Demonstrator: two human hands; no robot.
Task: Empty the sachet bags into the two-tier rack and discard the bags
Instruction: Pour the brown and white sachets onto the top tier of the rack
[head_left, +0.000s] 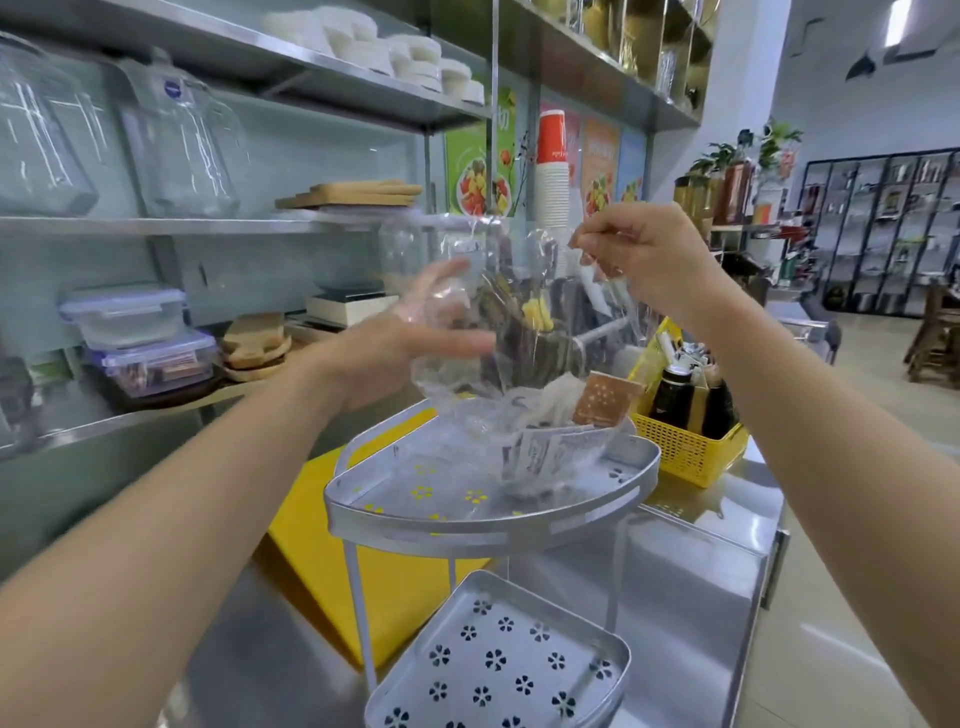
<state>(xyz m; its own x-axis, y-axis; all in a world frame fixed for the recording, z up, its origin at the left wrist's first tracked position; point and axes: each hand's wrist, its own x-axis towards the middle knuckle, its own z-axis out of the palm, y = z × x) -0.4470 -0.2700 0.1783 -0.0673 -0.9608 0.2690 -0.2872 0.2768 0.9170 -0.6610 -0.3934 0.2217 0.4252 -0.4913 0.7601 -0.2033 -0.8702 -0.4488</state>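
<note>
A clear plastic sachet bag (519, 332) hangs upside down over the upper tier (467, 525) of the grey metal two-tier rack. My right hand (644, 254) pinches the bag's upper corner. My left hand (410, 338) holds the bag's left side, fingers spread against the plastic. Several sachets (550, 441), grey-white ones and a brown one, lie at the bag's mouth on the back right of the upper tier. The lower tier (498, 670), with flower-shaped holes, holds nothing.
A yellow basket (685, 447) with dark bottles stands right behind the rack. A yellow board (332, 540) lies under the rack on the steel counter (701, 597). Shelves on the left carry glass jars (176, 150), plastic boxes (140, 343) and wooden boards.
</note>
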